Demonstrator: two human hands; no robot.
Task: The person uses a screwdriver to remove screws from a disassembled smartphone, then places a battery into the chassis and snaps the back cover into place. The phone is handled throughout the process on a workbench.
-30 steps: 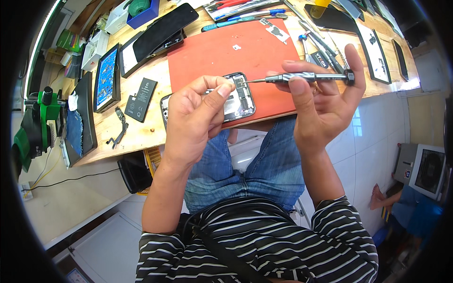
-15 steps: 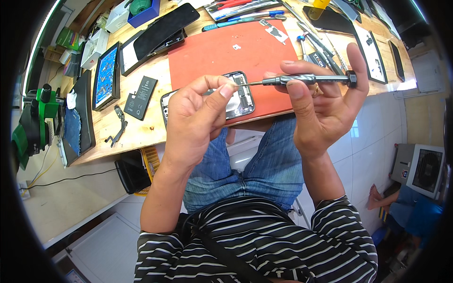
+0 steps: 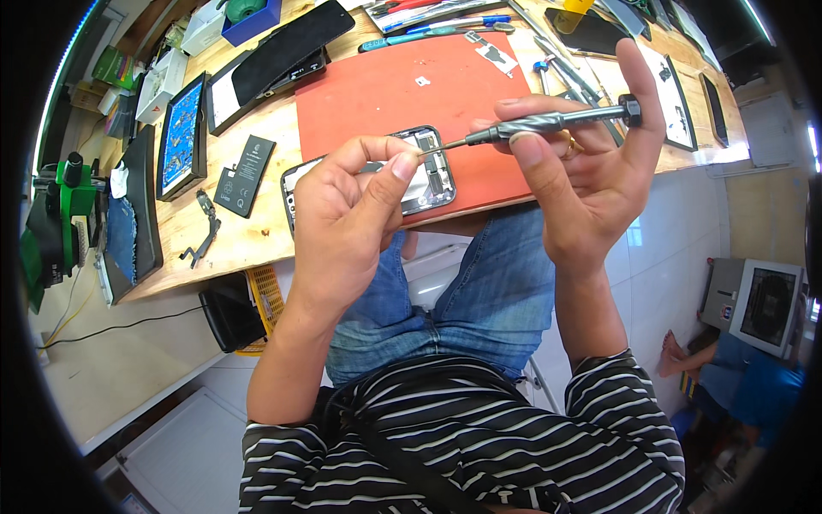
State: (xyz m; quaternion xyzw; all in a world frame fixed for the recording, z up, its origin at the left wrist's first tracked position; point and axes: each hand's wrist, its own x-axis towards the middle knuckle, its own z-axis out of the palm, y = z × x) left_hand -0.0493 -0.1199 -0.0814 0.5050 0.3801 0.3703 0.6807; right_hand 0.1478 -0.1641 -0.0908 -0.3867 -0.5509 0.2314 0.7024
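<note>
My right hand (image 3: 591,171) grips a grey precision screwdriver (image 3: 548,122) between thumb and fingers, its little finger raised by the cap end. The thin shaft points left and slopes down to my left hand (image 3: 351,197). There, thumb and forefinger are pinched together at the screwdriver's tip; whatever lies between them is too small to make out. Beneath and behind the left hand lies an opened phone (image 3: 441,184) with its inner parts exposed, partly covered by that hand. It rests at the near edge of an orange-red mat (image 3: 377,94).
Left of the mat lie a loose black phone battery (image 3: 246,176), a flex cable part (image 3: 204,227) and a blue-screened device (image 3: 181,137). A black phone (image 3: 291,51) leans farther back. Pens and tools (image 3: 437,30) line the far side. A metal plate (image 3: 492,56) sits on the mat.
The screwdriver has tilted, its cap end rising with my right hand while the tip stays at the left fingertips. The whole view has shifted slightly.
</note>
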